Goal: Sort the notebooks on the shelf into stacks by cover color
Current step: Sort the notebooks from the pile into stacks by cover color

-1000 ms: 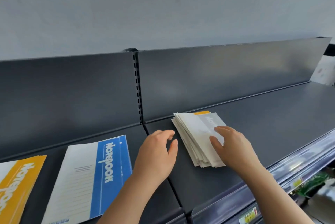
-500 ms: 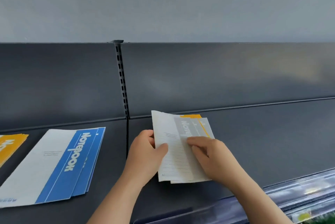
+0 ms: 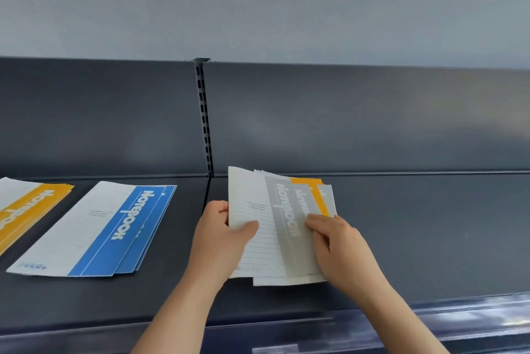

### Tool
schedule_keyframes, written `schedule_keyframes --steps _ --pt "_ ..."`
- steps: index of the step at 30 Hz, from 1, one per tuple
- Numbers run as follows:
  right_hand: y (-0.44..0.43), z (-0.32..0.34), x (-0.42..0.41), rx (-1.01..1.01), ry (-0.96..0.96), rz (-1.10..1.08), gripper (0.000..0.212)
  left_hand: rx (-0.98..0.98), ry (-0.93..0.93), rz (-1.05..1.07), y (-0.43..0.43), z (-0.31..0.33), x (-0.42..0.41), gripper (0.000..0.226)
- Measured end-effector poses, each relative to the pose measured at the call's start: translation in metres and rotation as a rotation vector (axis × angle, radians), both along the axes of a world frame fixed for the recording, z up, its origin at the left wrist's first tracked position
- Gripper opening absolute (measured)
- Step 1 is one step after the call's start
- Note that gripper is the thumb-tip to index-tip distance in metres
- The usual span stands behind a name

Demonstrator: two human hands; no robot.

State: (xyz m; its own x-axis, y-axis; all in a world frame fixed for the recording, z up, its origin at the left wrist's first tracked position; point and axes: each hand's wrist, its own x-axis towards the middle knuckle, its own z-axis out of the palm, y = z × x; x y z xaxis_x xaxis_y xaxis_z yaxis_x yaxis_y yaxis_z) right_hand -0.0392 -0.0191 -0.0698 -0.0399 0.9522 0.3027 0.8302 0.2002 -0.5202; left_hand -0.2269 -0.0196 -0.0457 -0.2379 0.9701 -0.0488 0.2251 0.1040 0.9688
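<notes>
A mixed pile of notebooks (image 3: 275, 273) lies on the dark shelf (image 3: 415, 233), right of the slotted upright. Its top one is a grey-banded notebook (image 3: 266, 210); a yellow cover (image 3: 312, 187) peeks out beneath it. My left hand (image 3: 220, 236) grips the top grey notebook at its left edge, thumb on the cover. My right hand (image 3: 338, 242) presses its fingertips on the fanned grey covers at the pile's right side. A stack of blue-banded notebooks (image 3: 114, 227) lies to the left. A yellow stack (image 3: 25, 207) sits at the far left edge.
A dark back panel (image 3: 344, 118) rises behind the shelf, split by the slotted upright (image 3: 204, 118). A clear price rail (image 3: 430, 322) runs along the front edge. The shelf stretches bare to the right of the pile.
The camera has swung to face the shelf squarely. My left hand has taken hold of the top grey notebook's left edge and lifted it slightly; the covers beneath are more fanned out.
</notes>
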Motion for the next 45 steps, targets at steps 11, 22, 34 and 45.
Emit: schedule_keyframes --steps 11,22,34,45 --pt "0.002 0.018 -0.006 -0.057 0.133 -0.031 0.024 0.076 -0.117 0.034 -0.009 0.004 -0.008 0.029" --pt "0.008 0.035 -0.083 -0.004 0.360 0.121 0.044 0.091 -0.045 -0.019 -0.022 0.007 -0.072 0.031" --pt "0.011 0.039 -0.238 -0.006 0.427 0.181 0.034 0.092 -0.013 0.058 -0.042 0.024 -0.228 0.036" --pt "-0.003 0.033 -0.392 -0.171 0.529 0.224 0.037 0.160 0.043 0.098 -0.065 0.036 -0.384 0.034"
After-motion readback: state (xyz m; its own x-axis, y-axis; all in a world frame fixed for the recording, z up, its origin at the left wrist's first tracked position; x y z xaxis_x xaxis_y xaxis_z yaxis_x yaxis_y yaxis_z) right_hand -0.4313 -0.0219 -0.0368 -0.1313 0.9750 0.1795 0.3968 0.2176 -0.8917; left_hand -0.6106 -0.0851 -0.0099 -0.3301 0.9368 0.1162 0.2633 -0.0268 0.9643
